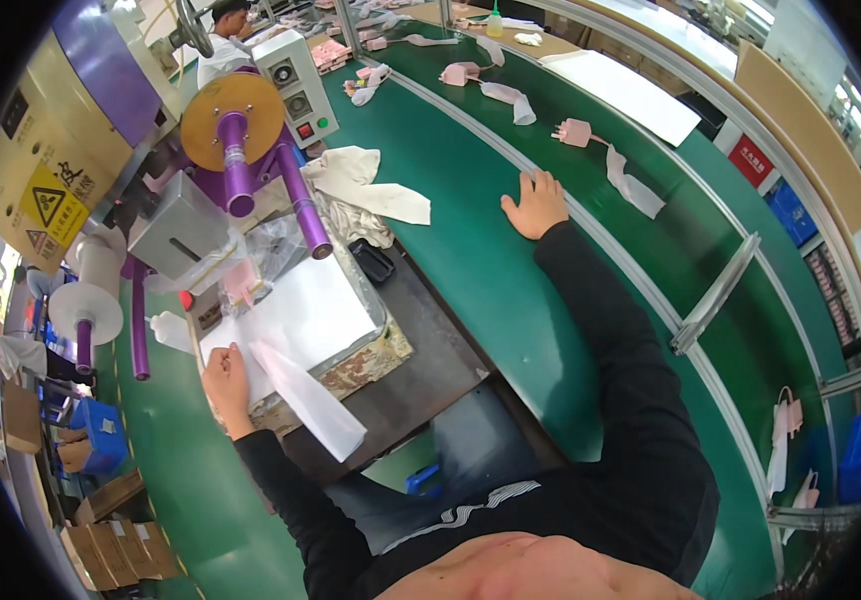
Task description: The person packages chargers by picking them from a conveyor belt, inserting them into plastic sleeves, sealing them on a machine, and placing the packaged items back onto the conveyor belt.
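Head view looks down on a green workbench [510,300] that curves from near to far, with a conveyor belt [650,170] running along its right side.

Left hand [225,385] rests at the near-left corner of a white sheet [295,315] lying on the flat bed of a sealing machine [220,200]. Its fingers are loosely curled on the sheet's edge; whether they pinch it cannot be told. A long white plastic sleeve [310,400] lies just right of that hand, slanting off the bed toward the near side.

Right hand [535,205] lies flat and open on the bench, well apart from the sheet, fingers spread and touching the belt's metal rail [600,240]; it holds nothing.

Pink plugs [575,132] with white-wrapped cords lie spaced along the belt, the nearest just far-right of the right hand. A crumpled white cloth [360,180] sits on the bench far-left of that hand, beside the machine's purple rollers [300,200]. A small black tray [375,262] sits between the cloth and the sheet. Another person [220,35] works at the far end.
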Demonstrator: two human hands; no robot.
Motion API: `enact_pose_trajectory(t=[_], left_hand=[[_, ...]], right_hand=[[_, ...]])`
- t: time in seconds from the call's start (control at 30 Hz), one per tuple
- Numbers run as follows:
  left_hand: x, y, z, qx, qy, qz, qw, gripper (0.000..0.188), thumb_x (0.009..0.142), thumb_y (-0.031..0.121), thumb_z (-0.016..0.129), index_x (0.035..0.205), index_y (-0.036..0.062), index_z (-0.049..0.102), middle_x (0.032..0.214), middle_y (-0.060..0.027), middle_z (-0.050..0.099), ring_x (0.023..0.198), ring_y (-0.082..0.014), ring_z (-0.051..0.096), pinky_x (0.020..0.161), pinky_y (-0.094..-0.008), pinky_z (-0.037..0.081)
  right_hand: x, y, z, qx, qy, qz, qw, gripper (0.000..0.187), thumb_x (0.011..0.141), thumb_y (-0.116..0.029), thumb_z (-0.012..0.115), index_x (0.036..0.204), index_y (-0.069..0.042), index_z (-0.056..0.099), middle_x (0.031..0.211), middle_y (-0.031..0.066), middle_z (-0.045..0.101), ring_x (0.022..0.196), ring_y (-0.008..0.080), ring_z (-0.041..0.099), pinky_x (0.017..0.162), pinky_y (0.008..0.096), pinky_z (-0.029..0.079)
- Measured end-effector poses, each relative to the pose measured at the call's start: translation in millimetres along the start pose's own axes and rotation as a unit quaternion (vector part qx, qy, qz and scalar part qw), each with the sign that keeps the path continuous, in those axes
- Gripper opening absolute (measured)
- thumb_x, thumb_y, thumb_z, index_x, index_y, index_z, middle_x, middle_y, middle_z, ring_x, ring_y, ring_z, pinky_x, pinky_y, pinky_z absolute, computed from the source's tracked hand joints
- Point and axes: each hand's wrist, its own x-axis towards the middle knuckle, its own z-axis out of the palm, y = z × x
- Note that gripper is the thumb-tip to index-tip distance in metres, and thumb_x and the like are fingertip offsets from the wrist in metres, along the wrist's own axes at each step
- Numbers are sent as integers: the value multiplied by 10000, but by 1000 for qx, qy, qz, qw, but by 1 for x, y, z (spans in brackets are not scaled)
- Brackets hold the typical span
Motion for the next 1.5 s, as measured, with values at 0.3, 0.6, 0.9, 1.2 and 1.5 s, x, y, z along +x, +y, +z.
enact_pose_trajectory(t=[0.3, 0.6, 0.9, 1.2, 1.5], left_hand=[[8, -8, -5, -31, 0, -33, 999, 236, 932, 178, 718, 820, -1, 613, 597, 20, 366, 580, -83, 318, 530, -319, 264], [-1, 11, 0, -7, 41, -10, 999, 243, 941, 178, 707, 816, -17, 632, 600, -38, 531, 594, -92, 468, 562, -316, 395], [0, 2, -4, -9, 34, -24, 999, 267, 918, 197, 716, 767, 4, 609, 529, -61, 426, 482, -157, 385, 502, -371, 320], [-2, 1, -5, -30, 41, -3, 999, 293, 974, 207, 659, 807, -20, 580, 591, -111, 484, 532, -177, 427, 536, -368, 370], [-3, 6, -7, -23, 38, -6, 999, 287, 954, 185, 682, 779, -18, 579, 552, -58, 436, 513, -126, 379, 513, -346, 333]], right_hand=[[30, -32, 2, 10, -124, 168, 978, 798, 931, -603, 525, 1495, -40, 476, 1614, 202, 369, 1506, 399, 295, 1229, 594, 159], [37, -65, -9, -14, -156, 228, 961, 823, 913, -566, 518, 1530, -30, 417, 1618, 330, 286, 1517, 496, 209, 1172, 707, 106], [38, -73, -6, -8, -168, 205, 964, 812, 946, -571, 509, 1548, -37, 400, 1620, 337, 273, 1524, 503, 195, 1180, 713, 103], [37, -72, -7, -15, -165, 205, 965, 810, 949, -572, 510, 1543, -33, 399, 1615, 338, 277, 1517, 506, 208, 1171, 723, 112], [36, -73, -7, -23, -167, 205, 964, 800, 954, -576, 499, 1539, -38, 410, 1615, 329, 287, 1515, 504, 215, 1172, 721, 119]])
